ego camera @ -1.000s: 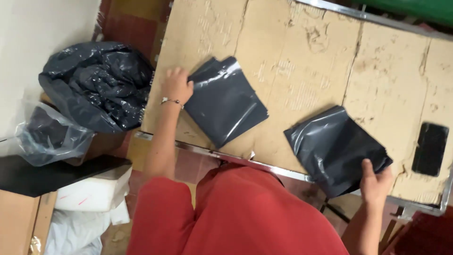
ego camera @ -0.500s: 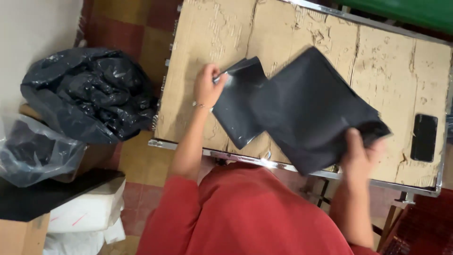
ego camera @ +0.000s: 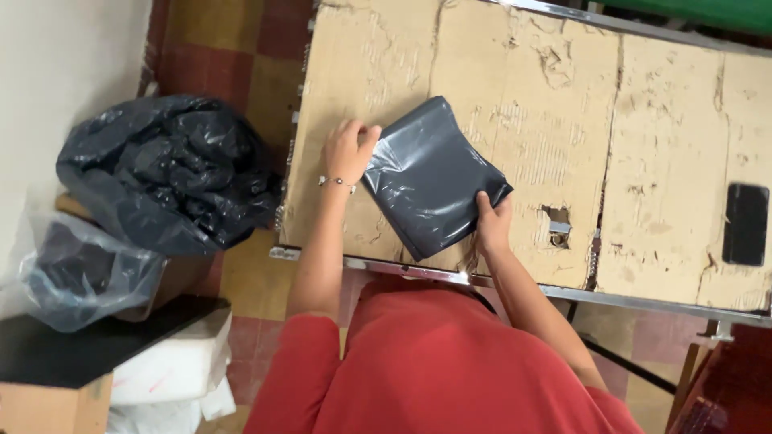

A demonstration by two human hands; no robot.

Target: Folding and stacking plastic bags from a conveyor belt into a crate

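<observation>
One grey poly mailer (ego camera: 434, 177) flat on cardboard-topped table (ego camera: 643, 120). Left hand (ego camera: 347, 149) pinching its left corner; right hand (ego camera: 492, 223) gripping near-right edge. One black phone (ego camera: 745, 224) far right.

Flat grey mailer bag (ego camera: 434, 177) mid-table; dark phone screen (ego camera: 745, 223) right

Glossy plastic pouch (ego camera: 433, 178), rough cardboard tabletop (ego camera: 659, 161)

The second dark grey plastic mailer bag (ego camera: 434, 178) is now lying stacked on the first, right hand (ego camera: 492, 227) having carried it over, left hand (ego camera: 349, 149) pinning the corner.
</observation>
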